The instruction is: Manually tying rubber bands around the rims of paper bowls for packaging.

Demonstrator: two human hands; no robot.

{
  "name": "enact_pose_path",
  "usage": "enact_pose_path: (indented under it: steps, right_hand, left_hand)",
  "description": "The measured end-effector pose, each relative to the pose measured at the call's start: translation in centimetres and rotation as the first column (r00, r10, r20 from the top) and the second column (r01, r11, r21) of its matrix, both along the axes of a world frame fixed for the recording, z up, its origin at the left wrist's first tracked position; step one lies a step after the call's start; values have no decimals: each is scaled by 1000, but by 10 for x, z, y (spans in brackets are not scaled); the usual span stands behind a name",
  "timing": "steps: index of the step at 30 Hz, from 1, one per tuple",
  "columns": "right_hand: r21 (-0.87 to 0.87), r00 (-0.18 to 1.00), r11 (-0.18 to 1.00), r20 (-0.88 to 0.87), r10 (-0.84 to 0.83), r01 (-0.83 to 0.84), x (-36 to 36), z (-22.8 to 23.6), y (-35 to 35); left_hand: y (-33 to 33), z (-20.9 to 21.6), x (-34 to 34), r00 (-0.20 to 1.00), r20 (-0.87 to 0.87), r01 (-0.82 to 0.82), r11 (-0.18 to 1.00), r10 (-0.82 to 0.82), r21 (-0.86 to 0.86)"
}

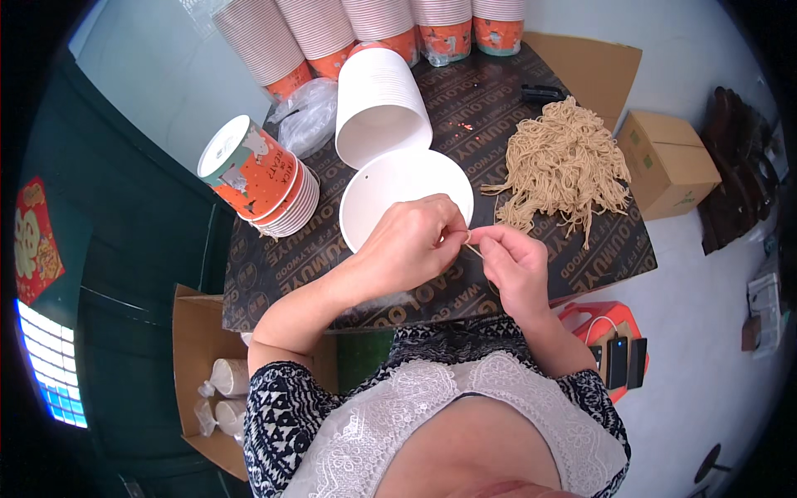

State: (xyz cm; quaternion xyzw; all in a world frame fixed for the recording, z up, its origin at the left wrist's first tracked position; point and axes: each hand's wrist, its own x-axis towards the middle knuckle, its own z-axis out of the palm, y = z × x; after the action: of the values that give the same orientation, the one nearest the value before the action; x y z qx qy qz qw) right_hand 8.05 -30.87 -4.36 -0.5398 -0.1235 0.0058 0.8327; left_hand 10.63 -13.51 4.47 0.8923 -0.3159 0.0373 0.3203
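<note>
My left hand [415, 242] is closed, its fingertips pinched on a short piece of thin beige cord [474, 248]. My right hand [516, 267] pinches the same cord, and the two sets of fingertips almost meet. Beneath and behind my left hand is a white paper bucket [371, 203] with its open mouth facing up and a small dark hole near the rim. Part of this bucket is hidden by the hand. Right of it lies a loose heap of beige cords [564, 158]. A stack of white buckets [380, 100] lies on its side just beyond.
Orange printed buckets [264, 174] stand nested upside down at the left of the dark printed tabletop [473, 290]. Tall bucket stacks [444, 25] line the back beside a clear plastic bag [307, 120]. Cardboard boxes [664, 158] and a red stool [585, 315] with phones flank the table.
</note>
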Motion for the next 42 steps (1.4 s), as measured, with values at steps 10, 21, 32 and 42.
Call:
enact_pose_path:
  steps: [10,21,32,42]
  right_hand:
    - [-360,773,730,526,-355,581,-3,-12,-27]
    - [-372,871,821,406,-276,433,11,-19,-38]
    - [-320,937,900,283,-207,295,14,-9,-47]
    - [-8,996,999,77,50,-50,-11,16,-26]
  left_hand:
    - [14,5,1,953,-293,-94,995,79,-36]
    - [95,29,31,983,168,-102,984,77,144]
    - [125,24,-6,936,352,-215,837,28,504]
    - [27,-11,-28,889,444,-117,879,-116,463]
